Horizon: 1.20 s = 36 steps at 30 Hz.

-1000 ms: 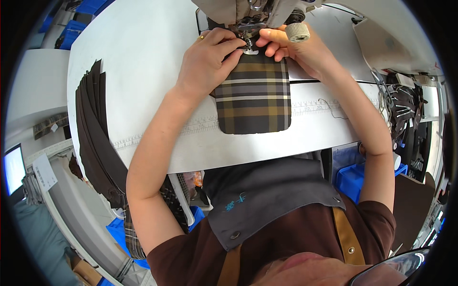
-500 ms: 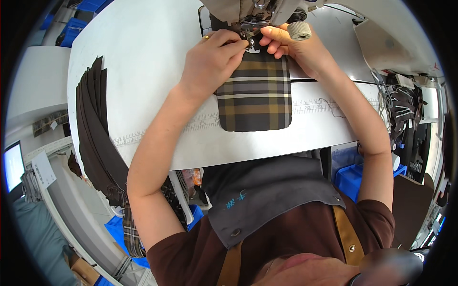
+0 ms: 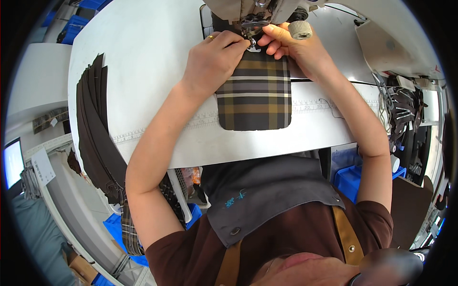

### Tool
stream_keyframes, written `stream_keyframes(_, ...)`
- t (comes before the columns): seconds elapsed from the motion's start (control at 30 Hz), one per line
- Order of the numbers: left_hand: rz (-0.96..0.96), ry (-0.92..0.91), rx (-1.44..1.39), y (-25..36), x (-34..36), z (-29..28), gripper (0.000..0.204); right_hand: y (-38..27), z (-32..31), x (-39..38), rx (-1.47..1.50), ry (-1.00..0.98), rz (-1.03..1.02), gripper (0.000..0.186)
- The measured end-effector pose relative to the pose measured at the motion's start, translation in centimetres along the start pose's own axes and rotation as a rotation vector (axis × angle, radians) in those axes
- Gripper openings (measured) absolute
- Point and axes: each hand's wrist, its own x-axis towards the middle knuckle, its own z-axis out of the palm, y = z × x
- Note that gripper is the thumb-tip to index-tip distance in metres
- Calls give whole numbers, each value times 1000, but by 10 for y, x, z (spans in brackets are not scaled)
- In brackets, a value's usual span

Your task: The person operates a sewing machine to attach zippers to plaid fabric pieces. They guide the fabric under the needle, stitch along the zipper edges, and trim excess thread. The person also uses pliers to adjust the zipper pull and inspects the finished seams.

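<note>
A plaid fabric piece (image 3: 254, 97) in brown, grey, black and white, with rounded near corners, lies under the presser foot (image 3: 253, 45) of a sewing machine (image 3: 229, 8). To the left of the foot, my left hand (image 3: 214, 59) is closed, thumb and forefinger pinched right at the needle area. What they pinch is too small to make out. My right hand (image 3: 298, 50) is on the other side of the needle, fingers curled and thumb close to the machine head. Anything between those fingertips is hidden or too fine to see. A pale knurled knob (image 3: 300, 30) sits above my right hand.
Dark brown fabric strips (image 3: 93, 128) hang over the table's left edge. A printed ruler scale (image 3: 195, 122) crosses the white table (image 3: 143, 57). A loose thread (image 3: 331, 107) lies at right. Scissors (image 3: 383, 90), dark zipper-like parts (image 3: 405, 109) and a blue bin (image 3: 348, 181) are farther right.
Both hands stay at the needle, with only tiny finger shifts. The fabric looks unmoved; the whole view has shifted slightly.
</note>
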Motion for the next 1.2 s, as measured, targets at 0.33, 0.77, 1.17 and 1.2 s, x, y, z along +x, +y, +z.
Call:
stream_keyframes(0.33,-48,-46,7,6,1,-4,20,0,-20,4,197,-241,-43,22)
stream_keyframes(0.77,-162,-45,-178,-1,1,-10,13,18,6,10,-1336,40,-1192,15)
stream_keyframes(1.17,-119,-27,-139,-2,1,-7,14,27,2,9,-1344,38,-979,18)
stream_keyframes(1.2,-119,-25,-138,-1,2,-7,14,26,2,9,-1332,31,-960,17)
